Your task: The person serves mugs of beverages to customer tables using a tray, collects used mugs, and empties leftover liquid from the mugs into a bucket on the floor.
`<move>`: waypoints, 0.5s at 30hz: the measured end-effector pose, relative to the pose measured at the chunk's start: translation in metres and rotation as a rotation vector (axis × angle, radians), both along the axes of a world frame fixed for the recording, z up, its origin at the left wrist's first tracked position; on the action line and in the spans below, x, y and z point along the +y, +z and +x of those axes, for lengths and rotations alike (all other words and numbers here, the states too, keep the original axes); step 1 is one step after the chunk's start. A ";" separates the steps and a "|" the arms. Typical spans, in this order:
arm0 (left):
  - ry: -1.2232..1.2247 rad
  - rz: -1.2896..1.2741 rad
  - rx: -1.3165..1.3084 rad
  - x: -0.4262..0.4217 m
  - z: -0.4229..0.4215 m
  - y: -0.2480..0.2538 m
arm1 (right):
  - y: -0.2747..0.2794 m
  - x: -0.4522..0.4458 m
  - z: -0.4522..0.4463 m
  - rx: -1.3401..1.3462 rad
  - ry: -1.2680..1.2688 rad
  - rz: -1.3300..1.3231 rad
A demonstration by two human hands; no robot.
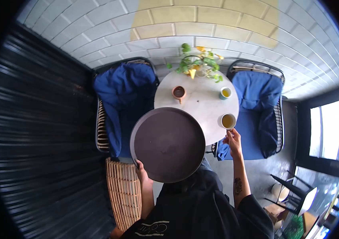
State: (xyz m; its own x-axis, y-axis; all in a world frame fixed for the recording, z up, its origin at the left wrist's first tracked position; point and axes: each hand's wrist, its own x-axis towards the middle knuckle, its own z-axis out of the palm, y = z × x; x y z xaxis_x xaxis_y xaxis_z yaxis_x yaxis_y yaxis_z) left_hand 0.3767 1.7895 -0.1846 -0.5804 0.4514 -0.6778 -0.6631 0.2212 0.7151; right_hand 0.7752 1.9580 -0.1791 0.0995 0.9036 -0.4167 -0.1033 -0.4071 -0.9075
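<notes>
My left hand [144,173] grips the rim of a large round dark serving tray [168,139], thumb over its edge. Nothing stands on the tray, which covers the near left part of the round table. With my right hand [233,140] I hold the handle of a cup [228,121] of yellowish-brown liquid, at the table's right edge. Whether the cup touches the tabletop, I cannot tell. A terracotta-coloured mug [179,93] with dark contents stands left on the table. At the right is a teal-and-white cup [225,93] holding yellow liquid.
The round light table [201,107] bears a leafy plant [201,65] at the back, near a tiled wall. Chairs with blue cloths flank it, one left [127,87] and one right [257,91]. A wicker piece [123,191] stands near left, a black-legged chair [296,197] lower right.
</notes>
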 end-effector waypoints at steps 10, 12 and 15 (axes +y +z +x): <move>-0.543 -0.079 -0.017 0.048 0.048 0.023 | 0.148 -0.153 0.006 -0.049 -0.196 0.128; -0.713 -0.121 0.010 0.062 0.085 0.048 | 0.158 -0.183 0.007 -0.011 -0.261 0.089; -0.927 0.066 -0.001 0.061 0.135 0.030 | 0.163 -0.226 0.009 -0.058 -0.359 0.050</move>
State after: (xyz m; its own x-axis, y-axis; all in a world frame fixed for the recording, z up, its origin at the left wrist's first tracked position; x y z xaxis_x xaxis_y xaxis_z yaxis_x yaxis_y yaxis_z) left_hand 0.5114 1.8507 -0.1548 0.0321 0.7720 -0.6348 -0.2419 0.6223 0.7445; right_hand 0.7840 1.7317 -0.0158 0.4365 0.8258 -0.3572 -0.1795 -0.3091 -0.9339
